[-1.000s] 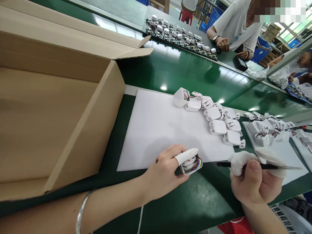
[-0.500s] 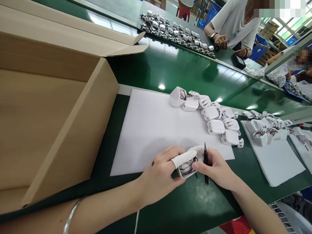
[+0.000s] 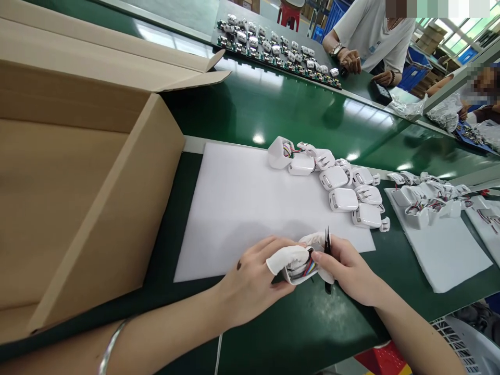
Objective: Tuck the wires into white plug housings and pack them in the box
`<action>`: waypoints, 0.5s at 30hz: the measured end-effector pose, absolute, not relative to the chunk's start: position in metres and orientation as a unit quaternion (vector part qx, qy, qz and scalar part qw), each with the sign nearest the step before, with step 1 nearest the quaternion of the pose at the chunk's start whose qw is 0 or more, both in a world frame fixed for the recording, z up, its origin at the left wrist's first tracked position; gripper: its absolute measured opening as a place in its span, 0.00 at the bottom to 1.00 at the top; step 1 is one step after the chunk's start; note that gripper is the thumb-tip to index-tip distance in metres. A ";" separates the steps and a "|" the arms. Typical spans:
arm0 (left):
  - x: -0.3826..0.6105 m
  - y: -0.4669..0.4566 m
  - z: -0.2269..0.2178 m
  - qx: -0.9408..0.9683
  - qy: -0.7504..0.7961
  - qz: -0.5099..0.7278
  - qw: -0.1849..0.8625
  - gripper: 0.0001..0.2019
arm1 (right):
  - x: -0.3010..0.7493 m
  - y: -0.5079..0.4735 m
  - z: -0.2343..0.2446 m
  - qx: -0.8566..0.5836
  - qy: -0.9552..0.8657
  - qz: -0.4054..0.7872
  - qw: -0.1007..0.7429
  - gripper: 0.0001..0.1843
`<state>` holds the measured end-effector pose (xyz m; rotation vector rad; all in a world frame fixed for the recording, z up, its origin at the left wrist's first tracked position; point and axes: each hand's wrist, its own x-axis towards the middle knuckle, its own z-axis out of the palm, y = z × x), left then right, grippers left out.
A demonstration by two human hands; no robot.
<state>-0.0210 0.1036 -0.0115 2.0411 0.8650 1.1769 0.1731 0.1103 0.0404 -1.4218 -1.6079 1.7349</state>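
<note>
The left hand [image 3: 253, 281] grips an open shell [image 3: 299, 268] with wires showing. The right hand [image 3: 347, 268] pinches tweezers [image 3: 327, 249], probably touching the shell, over the desk [image 3: 312, 323].

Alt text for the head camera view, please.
The left hand holds a small white plastic shell with coloured wires, while the right hand holds black tweezers beside it. More white shells lie on a white foam sheet; an open cardboard box stands left.

The glossy dark green surface [image 3: 273, 109] carries a big open brown cardboard box [image 3: 78, 172] at the left. A flat white foam sheet [image 3: 242, 208] lies mid-scene and a second white foam sheet [image 3: 445, 250] at the right. A dark grey tray [image 3: 228, 8] sits far off.
</note>
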 end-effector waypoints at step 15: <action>-0.023 0.104 -0.014 0.772 0.315 0.439 0.333 0.15 | 0.175 0.112 0.035 -0.473 -0.483 0.705 0.212 0.17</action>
